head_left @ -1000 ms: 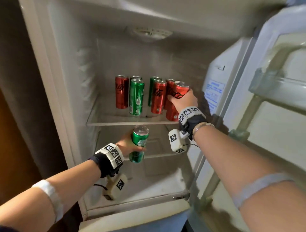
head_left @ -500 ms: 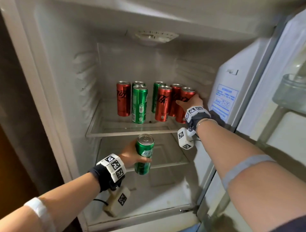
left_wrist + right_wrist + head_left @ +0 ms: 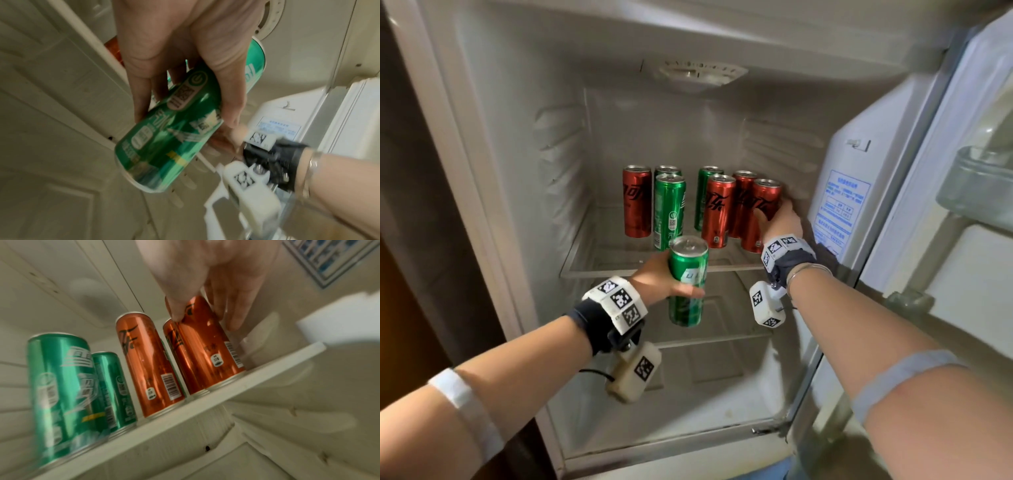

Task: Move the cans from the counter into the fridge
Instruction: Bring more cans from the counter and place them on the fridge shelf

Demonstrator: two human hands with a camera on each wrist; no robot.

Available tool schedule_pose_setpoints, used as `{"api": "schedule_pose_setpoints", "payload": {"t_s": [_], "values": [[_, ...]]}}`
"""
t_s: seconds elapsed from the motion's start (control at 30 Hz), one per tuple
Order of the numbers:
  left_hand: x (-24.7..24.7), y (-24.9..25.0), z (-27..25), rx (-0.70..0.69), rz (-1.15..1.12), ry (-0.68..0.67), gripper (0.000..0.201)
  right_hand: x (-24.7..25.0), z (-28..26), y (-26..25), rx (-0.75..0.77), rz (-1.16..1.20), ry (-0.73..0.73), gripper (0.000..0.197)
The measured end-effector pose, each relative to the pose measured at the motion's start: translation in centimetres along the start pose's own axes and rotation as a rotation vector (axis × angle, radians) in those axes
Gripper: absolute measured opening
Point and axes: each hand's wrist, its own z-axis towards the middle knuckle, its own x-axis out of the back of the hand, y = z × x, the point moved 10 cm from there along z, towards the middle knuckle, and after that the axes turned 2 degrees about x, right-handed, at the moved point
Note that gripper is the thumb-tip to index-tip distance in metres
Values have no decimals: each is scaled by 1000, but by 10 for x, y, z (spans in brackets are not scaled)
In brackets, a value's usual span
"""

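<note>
The open fridge's glass shelf (image 3: 616,269) holds several upright red and green cans. My right hand (image 3: 780,221) reaches in at the shelf's right end and holds the rightmost red can (image 3: 765,198), which stands on the shelf. In the right wrist view, the thumb (image 3: 176,311) lies on that red can (image 3: 205,345) and the fingers wrap its far side. My left hand (image 3: 654,277) grips a green can (image 3: 686,274) upright in front of the shelf's edge, its top just above shelf level. The left wrist view shows the fingers (image 3: 141,91) curled round the green can (image 3: 164,138).
A bare lower shelf (image 3: 722,339) and the fridge floor lie below. The open door with clear bins (image 3: 976,185) stands at the right. A blue-printed label (image 3: 839,202) is on the right inner wall. Free shelf space shows at the front left (image 3: 599,246).
My left hand has lifted the green can from below the shelf up to its front edge. My right hand stood the red can at the row's right end and still holds it.
</note>
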Motion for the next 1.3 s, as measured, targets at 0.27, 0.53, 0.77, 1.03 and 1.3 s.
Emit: {"api": "schedule_pose_setpoints", "payload": {"t_s": [0.27, 0.53, 0.77, 1.03, 1.3], "values": [[37, 66, 41, -133, 23, 175, 61, 9, -38, -6, 50, -54, 43, 47], [45, 64, 75, -33, 186, 311, 68, 10, -51, -3, 82, 35, -9, 35], [37, 61, 88, 2, 258, 361, 73, 6, -60, -3, 97, 9, -59, 32], [35, 60, 86, -15, 288, 432, 68, -1, -66, 5, 128, 30, -73, 25], [37, 62, 64, 26, 342, 519, 52, -12, -74, 2, 203, -6, -143, 24]]}}
